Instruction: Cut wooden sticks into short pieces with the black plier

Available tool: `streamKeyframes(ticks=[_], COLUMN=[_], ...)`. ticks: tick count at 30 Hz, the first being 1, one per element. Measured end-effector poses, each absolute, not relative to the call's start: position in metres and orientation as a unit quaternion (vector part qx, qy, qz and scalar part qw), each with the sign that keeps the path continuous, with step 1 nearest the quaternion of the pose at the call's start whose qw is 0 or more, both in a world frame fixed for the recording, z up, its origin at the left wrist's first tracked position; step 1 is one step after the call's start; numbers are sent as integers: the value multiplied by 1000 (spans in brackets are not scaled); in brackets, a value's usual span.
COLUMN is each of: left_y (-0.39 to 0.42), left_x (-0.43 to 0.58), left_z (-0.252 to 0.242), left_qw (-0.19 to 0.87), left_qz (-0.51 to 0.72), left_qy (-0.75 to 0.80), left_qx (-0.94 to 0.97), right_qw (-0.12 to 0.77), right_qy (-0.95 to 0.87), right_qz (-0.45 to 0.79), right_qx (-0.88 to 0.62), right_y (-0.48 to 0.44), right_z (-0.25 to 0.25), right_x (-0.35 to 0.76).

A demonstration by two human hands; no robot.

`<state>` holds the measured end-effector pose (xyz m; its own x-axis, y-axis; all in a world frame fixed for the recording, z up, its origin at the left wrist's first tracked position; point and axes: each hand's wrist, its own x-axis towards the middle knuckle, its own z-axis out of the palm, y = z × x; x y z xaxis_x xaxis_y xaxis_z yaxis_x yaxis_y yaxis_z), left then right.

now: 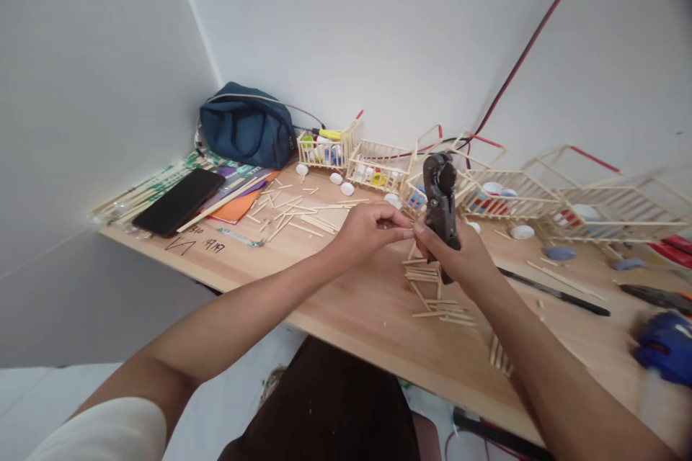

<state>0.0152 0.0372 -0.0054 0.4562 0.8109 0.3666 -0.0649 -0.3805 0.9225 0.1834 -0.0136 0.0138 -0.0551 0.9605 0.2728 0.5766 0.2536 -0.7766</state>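
Observation:
My right hand point(462, 256) is closed around a black plier-like hand tool point(442, 194), whose rounded, jaw-like head points up. My left hand point(373, 230) is pinched, its fingertips meeting those of my right hand just left of the tool. Whatever lies between the fingertips is too small to make out. Below both hands, short wooden sticks point(424, 274) lie in small stacks on the wooden table point(346, 310). More cut sticks point(292, 212) are scattered left of my left hand.
Several stick-built carts point(508, 191) line the wall, some holding small coloured items. White discs point(347, 189) lie before them. At left are a phone point(178, 202) and a blue bag point(246, 126). A black pen point(556, 292), pliers point(657, 297) and a blurred blue tool point(664, 346) lie right.

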Motion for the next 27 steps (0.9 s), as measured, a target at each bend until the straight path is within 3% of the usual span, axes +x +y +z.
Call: streamKeyframes(ticks=[5,12,18,22,27], left_y=[39,46,73,78,77], left_x=[15,-6,-115,-176,-190], left_z=[-11,-1,25,27,9], left_qw=[498,421,222,71,56], left_qz=[435,410,391,254,196], left_qy=[266,305,498,639,601], left_qx=[702,749,741,723,773], right_qw=[405,457,515,518,507], right_qy=[-687,-632,-589,-587,-600], right_qz=[165,175,214,207,207], right_qx=[-580,-601,-585,-587,-584], right_y=[-11,-10,-8,-6,-6], right_z=[12,15,21,20,21], right_x=[184,192,197,199,197])
